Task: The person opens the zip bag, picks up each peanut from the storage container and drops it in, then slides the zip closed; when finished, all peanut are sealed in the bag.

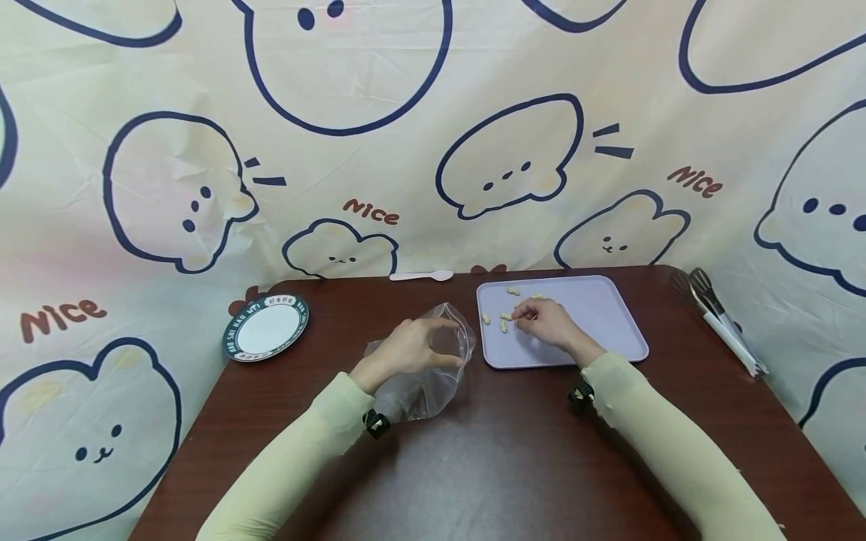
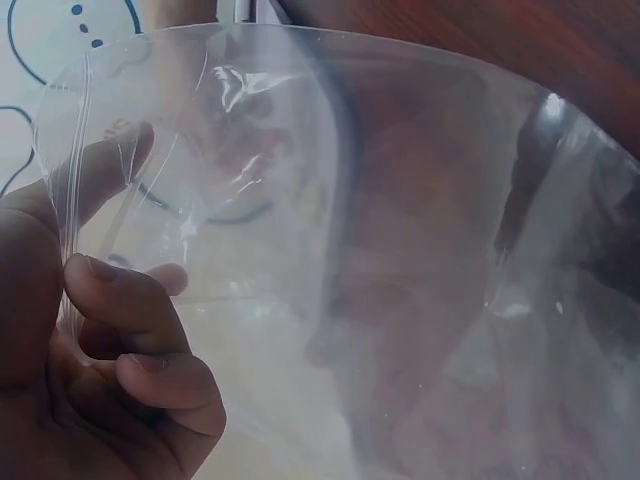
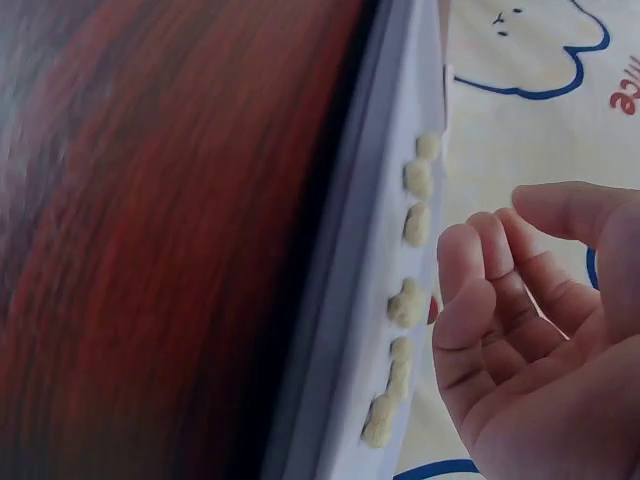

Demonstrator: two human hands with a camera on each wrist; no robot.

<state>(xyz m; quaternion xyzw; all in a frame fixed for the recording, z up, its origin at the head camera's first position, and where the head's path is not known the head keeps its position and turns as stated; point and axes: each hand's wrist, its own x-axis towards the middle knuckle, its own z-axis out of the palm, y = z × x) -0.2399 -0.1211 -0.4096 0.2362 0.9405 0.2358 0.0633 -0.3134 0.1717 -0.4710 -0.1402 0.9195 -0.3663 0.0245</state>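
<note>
My left hand [image 1: 414, 347] holds a clear zip bag [image 1: 425, 391] at its mouth, thumb and forefinger spread wide apart. In the left wrist view, zip strips run past the curled fingers [image 2: 130, 310], and one finger shows through the plastic. Over the left part of a pale lilac tray [image 1: 602, 323], my right hand [image 1: 548, 321] reaches toward several peanuts [image 1: 504, 327]. Its fingers are bent with the thumb tip close to them, and no peanut shows between them. In the right wrist view the peanuts [image 3: 405, 303] lie in a line beside the fingertips.
A white plate with a green patterned rim [image 1: 238, 330] lies at the table's left edge. A white spoon [image 1: 422, 276] is at the back edge. Tongs with white handles [image 1: 734, 342] lie at the right edge. A printed cloth [image 1: 406, 165] hangs behind the brown table [image 1: 514, 451].
</note>
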